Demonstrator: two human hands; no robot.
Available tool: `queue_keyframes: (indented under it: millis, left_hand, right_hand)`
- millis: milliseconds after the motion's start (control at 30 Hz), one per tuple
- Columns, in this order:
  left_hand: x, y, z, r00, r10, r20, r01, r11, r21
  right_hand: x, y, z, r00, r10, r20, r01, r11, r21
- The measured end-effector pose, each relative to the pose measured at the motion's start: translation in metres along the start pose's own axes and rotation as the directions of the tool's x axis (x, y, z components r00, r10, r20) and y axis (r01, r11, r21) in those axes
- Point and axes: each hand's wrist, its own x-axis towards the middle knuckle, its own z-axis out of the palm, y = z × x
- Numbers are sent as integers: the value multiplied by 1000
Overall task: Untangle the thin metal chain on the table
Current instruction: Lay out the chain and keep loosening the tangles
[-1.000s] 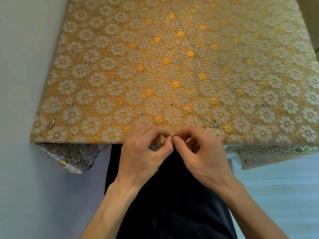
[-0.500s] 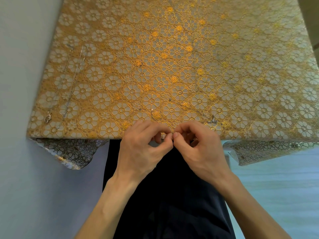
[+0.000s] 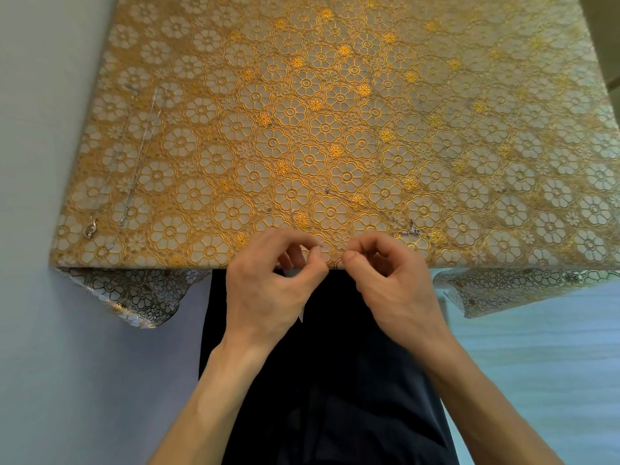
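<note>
Left hand [image 3: 268, 283] and right hand [image 3: 392, 283] curl side by side — each grip pinching the chain [image 3: 410, 228].

Not much to be seen really: the left hand [image 3: 268, 290] and right hand [image 3: 396, 286] are shown with forearms bare to the frame edge. Plain dark clothing [image 3: 335, 380], nearly black, is worn below, and soft vertical folds can be made out.
</note>
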Motion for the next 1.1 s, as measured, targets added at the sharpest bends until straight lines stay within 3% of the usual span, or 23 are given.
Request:
queue_keyframes:
  millis: [200, 400, 800, 1100]
  left_hand:
    - [1, 0, -4, 999, 14, 38, -13, 1000, -17]
    - [-4, -4, -2, 994, 99, 52, -102, 994, 46]
    - [-11, -8, -2, 973, 222, 62, -230, 952, 202]
    - [-15, -7, 3, 985, 174, 17, -174, 971, 165]
  right_hand:
    - [-4, -2, -4, 1000, 13, 19, -12, 1000, -29]
    - [-7, -8, -1, 990, 128, 57, -135, 983, 123]
    - [-7, -5, 3, 970, 218, 106, -231, 964, 130]
    - [-7, -3, 7, 964, 247, 104, -262, 948, 179]
